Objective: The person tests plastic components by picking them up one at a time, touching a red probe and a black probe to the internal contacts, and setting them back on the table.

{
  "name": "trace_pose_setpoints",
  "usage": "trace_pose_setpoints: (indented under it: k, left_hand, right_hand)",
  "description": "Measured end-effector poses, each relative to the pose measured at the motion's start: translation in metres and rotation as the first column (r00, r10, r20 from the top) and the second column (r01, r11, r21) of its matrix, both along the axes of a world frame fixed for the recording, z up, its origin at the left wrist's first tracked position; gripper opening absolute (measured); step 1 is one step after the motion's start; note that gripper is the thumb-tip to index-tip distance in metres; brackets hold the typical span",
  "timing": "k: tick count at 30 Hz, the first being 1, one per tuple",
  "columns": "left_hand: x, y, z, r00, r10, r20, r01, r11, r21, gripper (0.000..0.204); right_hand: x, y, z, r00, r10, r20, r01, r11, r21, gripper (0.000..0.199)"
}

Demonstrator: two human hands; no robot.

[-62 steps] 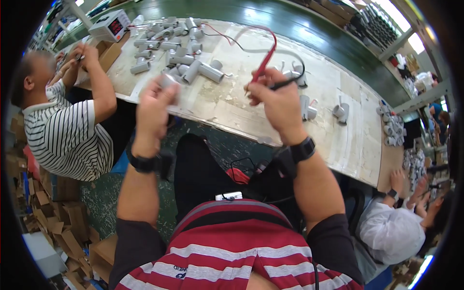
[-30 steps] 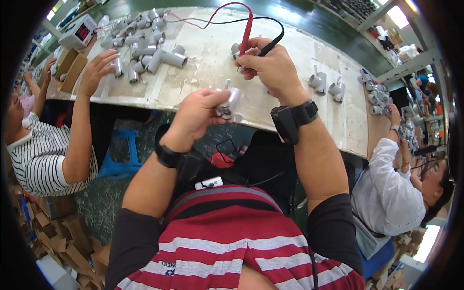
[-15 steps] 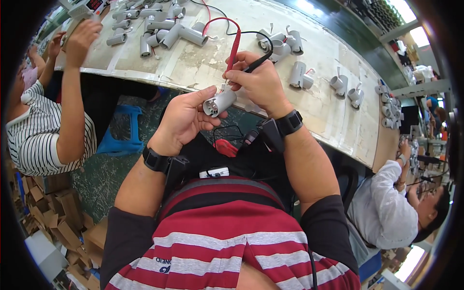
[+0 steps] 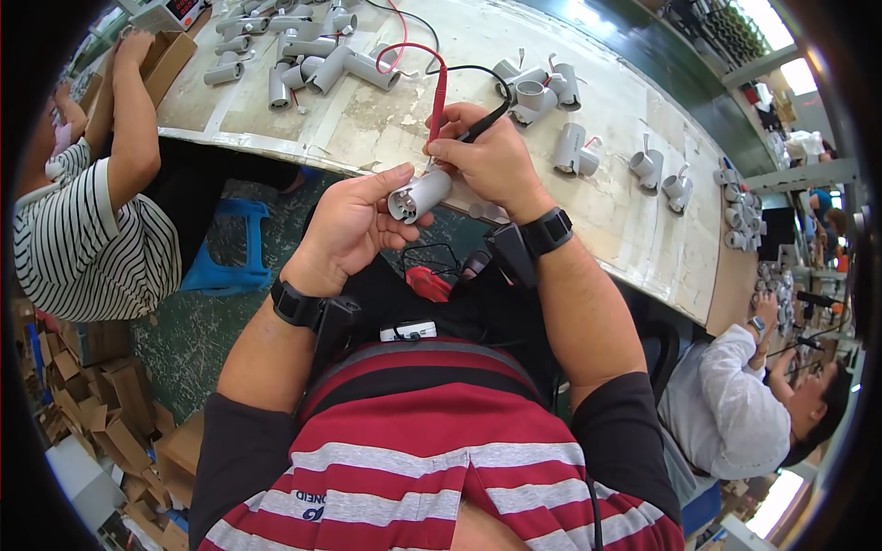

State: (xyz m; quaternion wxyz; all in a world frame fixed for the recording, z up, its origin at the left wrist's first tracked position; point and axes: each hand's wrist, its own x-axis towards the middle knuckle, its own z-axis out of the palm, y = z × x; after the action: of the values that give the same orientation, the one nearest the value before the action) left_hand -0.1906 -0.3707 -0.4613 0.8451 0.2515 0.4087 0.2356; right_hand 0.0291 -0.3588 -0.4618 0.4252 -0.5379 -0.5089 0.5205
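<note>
A grey cylindrical housing (image 4: 424, 195) with an open end facing me is gripped in my left hand (image 4: 354, 213), just off the table's front edge. My right hand (image 4: 491, 161) pinches a red test probe (image 4: 438, 106) and a black test probe (image 4: 487, 122) together. Their tips point down at a small white connector at the housing's top, partly hidden by my fingers; I cannot tell whether both tips touch it. Red and black leads loop from the probes back over the table.
Grey housings (image 4: 331, 69) lie piled at the table's back left, with several more (image 4: 571, 149) along the right. A meter with a red display (image 4: 175, 13) stands at far left beside a cardboard box (image 4: 170, 64). Co-workers sit on both sides. A blue stool (image 4: 230, 248) stands at left.
The red probe has tilted more upright and its lead has shifted left. My hands stay nearly in place. The co-worker at left has reached over to the cardboard box, which now shows more.
</note>
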Motion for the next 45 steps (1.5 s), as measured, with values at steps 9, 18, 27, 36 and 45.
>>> trace_pose_setpoints:
  k: [9, 18, 27, 36, 45]
  left_hand:
    - [-0.001, 0.001, 0.003, 1.000, -0.008, 0.007, 0.008, 0.998, 0.058, 0.040]
    - [-0.001, 0.001, 0.001, 0.999, -0.018, -0.038, 0.023, 0.992, 0.124, 0.034]
    - [-0.004, -0.002, 0.000, 0.993, -0.064, -0.098, 0.079, 0.984, 0.157, 0.034]
    - [-0.004, -0.008, -0.008, 0.989, -0.045, -0.140, 0.074, 0.976, 0.205, 0.032]
    - [-0.004, -0.007, -0.008, 0.990, -0.038, -0.135, 0.063, 0.980, 0.186, 0.035]
  right_hand:
    - [0.000, 0.003, 0.000, 0.998, 0.014, 0.067, -0.015, 1.000, 0.022, 0.031]
    - [-0.005, 0.008, -0.002, 0.987, 0.017, 0.160, -0.025, 0.999, 0.045, 0.033]
    - [-0.003, 0.008, -0.008, 0.980, 0.002, 0.201, -0.020, 0.996, 0.084, 0.030]
    - [-0.001, -0.001, -0.006, 0.983, -0.090, -0.162, 0.092, 0.996, 0.006, 0.028]
    - [0.001, -0.005, -0.010, 0.978, -0.048, -0.205, 0.055, 0.998, 0.029, 0.027]
